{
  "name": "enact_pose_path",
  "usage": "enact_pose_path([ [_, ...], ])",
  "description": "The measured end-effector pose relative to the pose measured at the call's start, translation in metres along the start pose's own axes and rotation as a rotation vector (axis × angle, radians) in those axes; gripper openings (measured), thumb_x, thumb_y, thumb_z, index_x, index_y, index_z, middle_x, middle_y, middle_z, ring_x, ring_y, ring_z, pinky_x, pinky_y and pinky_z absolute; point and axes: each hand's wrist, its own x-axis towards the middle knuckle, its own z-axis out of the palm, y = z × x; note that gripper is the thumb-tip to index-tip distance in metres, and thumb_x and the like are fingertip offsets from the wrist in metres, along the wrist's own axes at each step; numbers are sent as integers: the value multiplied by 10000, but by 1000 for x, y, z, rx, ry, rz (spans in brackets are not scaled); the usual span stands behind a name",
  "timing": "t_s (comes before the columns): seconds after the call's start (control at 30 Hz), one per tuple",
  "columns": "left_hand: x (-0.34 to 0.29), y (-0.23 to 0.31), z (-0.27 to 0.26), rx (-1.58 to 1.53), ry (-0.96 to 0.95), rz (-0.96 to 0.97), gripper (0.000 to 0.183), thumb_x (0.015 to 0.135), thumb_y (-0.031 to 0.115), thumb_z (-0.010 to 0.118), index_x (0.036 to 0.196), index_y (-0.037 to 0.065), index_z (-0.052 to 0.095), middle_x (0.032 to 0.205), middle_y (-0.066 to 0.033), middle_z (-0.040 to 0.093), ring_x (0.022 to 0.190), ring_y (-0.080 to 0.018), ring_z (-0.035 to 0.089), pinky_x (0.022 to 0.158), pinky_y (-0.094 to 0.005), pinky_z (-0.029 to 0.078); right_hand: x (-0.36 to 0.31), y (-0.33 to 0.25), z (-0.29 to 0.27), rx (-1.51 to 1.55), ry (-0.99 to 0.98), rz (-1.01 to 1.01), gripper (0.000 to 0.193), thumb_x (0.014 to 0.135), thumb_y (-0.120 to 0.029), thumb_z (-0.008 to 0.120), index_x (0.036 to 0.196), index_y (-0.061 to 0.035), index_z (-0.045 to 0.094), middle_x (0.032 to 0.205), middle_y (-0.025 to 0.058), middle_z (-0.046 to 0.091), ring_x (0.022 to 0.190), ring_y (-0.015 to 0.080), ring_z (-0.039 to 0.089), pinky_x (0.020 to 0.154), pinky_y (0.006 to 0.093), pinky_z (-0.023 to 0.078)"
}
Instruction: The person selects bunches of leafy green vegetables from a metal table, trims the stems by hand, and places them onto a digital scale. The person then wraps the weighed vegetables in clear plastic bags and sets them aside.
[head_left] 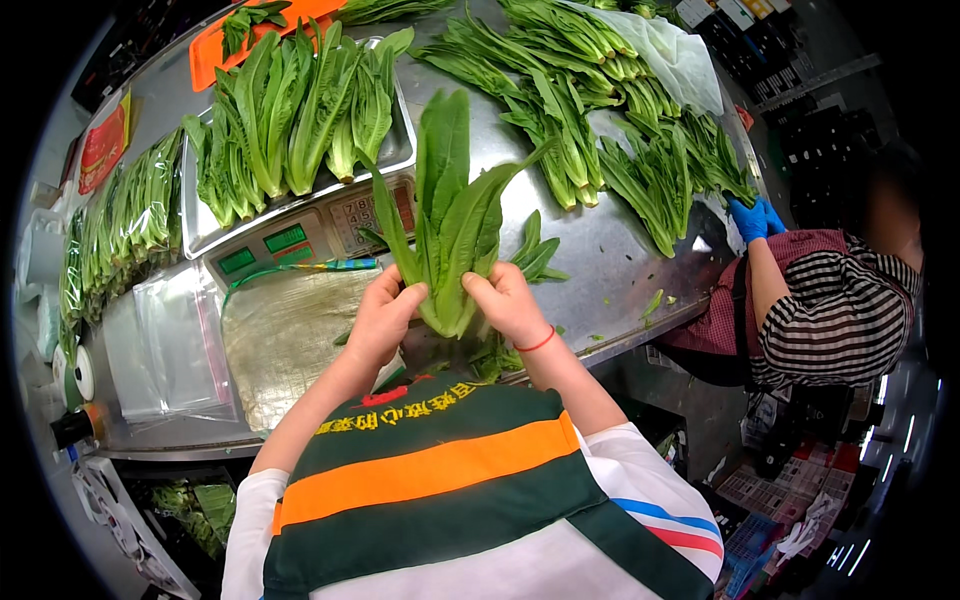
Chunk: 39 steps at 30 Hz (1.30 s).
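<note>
From where I stand, the person's left hand (pixel 385 315) and right hand (pixel 510 305) grip 1 leafy bright-green head of long-leaved lettuce (pixel 450 220) between them, the thumbs pressing on its leaves from either side near the pale base. The head is held above the near side of a shiny steel worktable (pixel 625 290), its leaf tips fanning away from the body. Just past the left hand sits a grey weighing scale with 2 green displays (pixel 310 215), and on it a shallow silver metal tray (pixel 405 145) full of similar heads. A few loose green leaves (pixel 537 250) lie by the right hand. Left of the scale are clear plastic bags (pixel 165 345). Farther right, 1 co-worker's blue-gloved hand (pixel 752 220) touches the end of a large heap of greens (pixel 560 120).
</note>
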Motion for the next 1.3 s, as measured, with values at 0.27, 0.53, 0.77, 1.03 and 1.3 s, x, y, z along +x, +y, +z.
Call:
enact_pose_path([
  [0.27, 2, -3, -5, 209, -41, 86, 331, 876, 83, 601, 1179, -14, 510, 1108, -87, 603, 979, -143, 568, 868, -292, 455, 1, 8, 2, 17, -30, -4, 197, 880, -140, 567, 952, 32, 629, 781, 15, 625, 636, 46, 536, 536, 214, 438],
  [0.53, 0, 0, 1, 195, -71, 154, 337, 869, 100, 607, 1164, -36, 517, 1083, -100, 617, 981, -152, 573, 876, -296, 451, 0, 2, 3, 95, -63, -1, 235, 850, -170, 658, 986, 13, 603, 794, 2, 606, 634, 52, 525, 538, 210, 435],
  [0.77, 0, 2, 0, 231, -35, 101, 310, 853, 59, 546, 1142, -55, 543, 1106, -109, 615, 961, -153, 579, 866, -289, 449, 1, 2, 0, 1, -31, 24, 213, 859, -160, 631, 981, 13, 610, 842, 19, 621, 691, 62, 540, 601, 229, 456],
  [1.03, 0, -5, -8, 107, -55, 35, 348, 843, 31, 494, 1178, -61, 516, 1129, -100, 593, 985, -170, 583, 836, -300, 479, 1, -3, 0, 5, 9, 12, 212, 858, -114, 582, 1003, 34, 626, 945, 50, 653, 859, 98, 559, 784, 275, 462],
  [1.3, 2, -3, -5, 238, -124, 137, 489, 843, 151, 607, 1260, -40, 437, 1199, -132, 537, 1082, -191, 516, 932, -319, 410, 3, -4, 3, -365, -25, -218, 438, 831, -123, 582, 1228, 26, 473, 1153, 170, 552, 1045, 246, 537, 905, 351, 426],
])
